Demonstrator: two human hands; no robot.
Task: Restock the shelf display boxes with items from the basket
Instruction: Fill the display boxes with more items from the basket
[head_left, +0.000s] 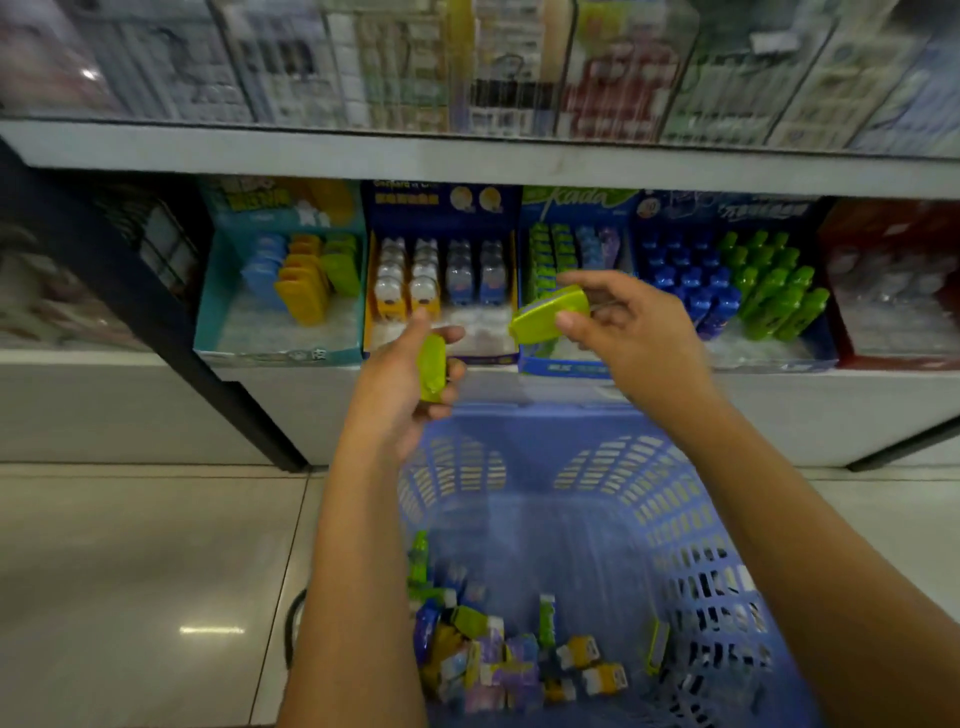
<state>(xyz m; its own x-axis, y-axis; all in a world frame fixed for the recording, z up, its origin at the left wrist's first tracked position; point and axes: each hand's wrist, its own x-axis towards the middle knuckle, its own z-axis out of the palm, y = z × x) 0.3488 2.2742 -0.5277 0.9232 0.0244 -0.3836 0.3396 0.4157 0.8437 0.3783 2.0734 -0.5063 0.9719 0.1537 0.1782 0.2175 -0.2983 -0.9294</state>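
Note:
My left hand (410, 379) holds a small lime-green item (432, 368) upright in its curled fingers, above the far rim of the blue basket (691, 545). My right hand (618, 332) pinches a second lime-green item (549, 315) between thumb and fingers, in front of the shelf boxes. Several small packs, green, yellow, purple and blue, lie on the basket floor (509, 660). On the lower shelf stand a teal display box (280, 291) with blue, yellow and green items, a dark blue box (441, 275), a green-topped box (576, 244) and a box of blue and green bottles (737, 291).
A red display box (893, 291) stands at the far right of the shelf. The upper shelf edge (467, 156) overhangs the boxes, with blurred packages above it. A black shelf post (171, 317) slants down at the left. Pale floor tiles (130, 571) lie left of the basket.

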